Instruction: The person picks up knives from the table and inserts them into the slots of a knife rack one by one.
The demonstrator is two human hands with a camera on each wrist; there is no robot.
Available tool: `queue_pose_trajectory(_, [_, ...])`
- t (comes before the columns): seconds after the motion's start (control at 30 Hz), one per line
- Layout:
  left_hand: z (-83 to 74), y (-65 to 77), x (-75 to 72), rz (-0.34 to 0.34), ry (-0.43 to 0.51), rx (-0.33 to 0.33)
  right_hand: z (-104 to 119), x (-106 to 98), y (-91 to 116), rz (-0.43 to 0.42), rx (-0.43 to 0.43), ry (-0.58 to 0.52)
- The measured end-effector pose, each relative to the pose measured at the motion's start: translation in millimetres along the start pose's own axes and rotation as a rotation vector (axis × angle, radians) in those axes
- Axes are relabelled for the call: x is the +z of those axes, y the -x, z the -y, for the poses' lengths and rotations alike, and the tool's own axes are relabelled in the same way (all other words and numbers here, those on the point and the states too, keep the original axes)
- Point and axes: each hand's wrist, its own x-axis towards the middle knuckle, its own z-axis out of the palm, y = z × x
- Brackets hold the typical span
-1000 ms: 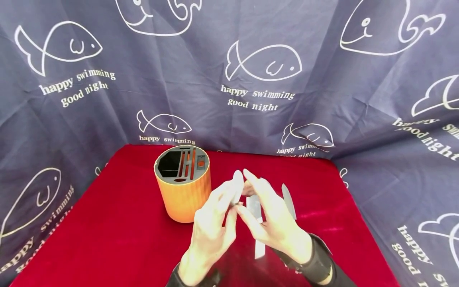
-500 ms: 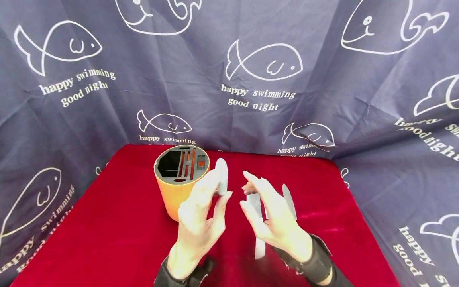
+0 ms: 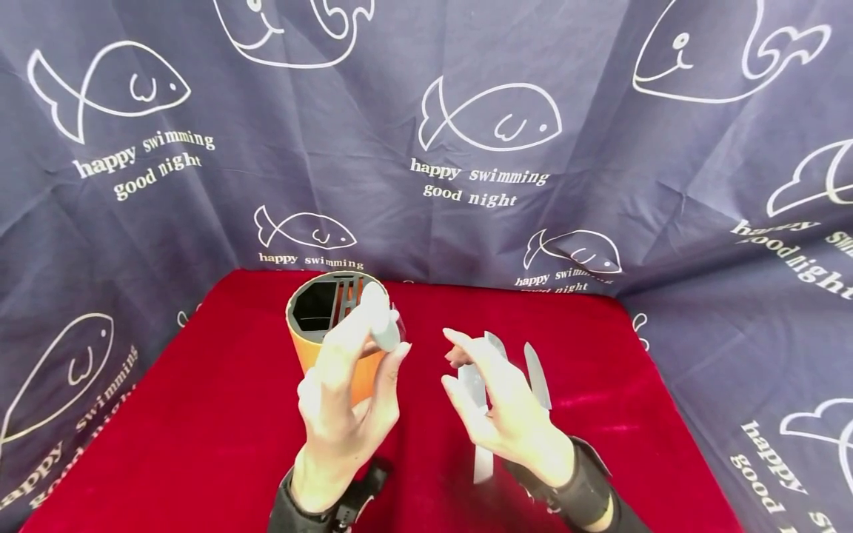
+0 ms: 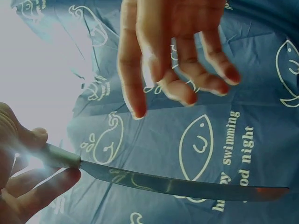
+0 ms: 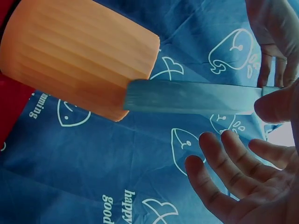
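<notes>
My left hand [image 3: 343, 414] pinches a knife [image 3: 385, 329] by its pale handle, in front of the right side of the orange knife block [image 3: 360, 381]. Its long, slightly curved blade [image 4: 187, 186] stretches away from the fingers in the left wrist view. From the right wrist, the blade [image 5: 196, 97] overlaps the block's rim. Over the knives on the table, my right hand [image 3: 509, 407] hovers with fingers relaxed and bent a little, holding nothing. The same right hand [image 4: 173, 42] shows above the knife in the left wrist view.
Beneath and beside the right hand lie more knives on the red cloth: one with a pale handle [image 3: 483, 465] and one with a pointed blade [image 3: 537, 375]. The block's top has slots and a dark opening [image 3: 313, 307]. A blue printed curtain [image 3: 466, 222] hangs behind.
My left hand has moved left with the knife, away from the right hand and over to the block. The knife has tilted. The right hand, earlier close to the left, stays almost in place.
</notes>
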Motion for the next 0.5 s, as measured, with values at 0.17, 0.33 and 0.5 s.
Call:
queue_pose_trajectory(0.17, [6.3,-6.1,0.3,-0.039,0.027,0.028,0.7,1.1,4.0,0.029,0.019,0.026])
queue_pose_trajectory(0.33, [12.1,-8.7,2.7,-0.108,-0.002,0.063,0.2,2.8,5.0,0.072,0.041,0.001])
queue_pose_trajectory(0.5, [15.5,-10.1,3.8,-0.140,-0.074,0.078,-1.3,6.5,6.3,0.132,0.117,-0.044])
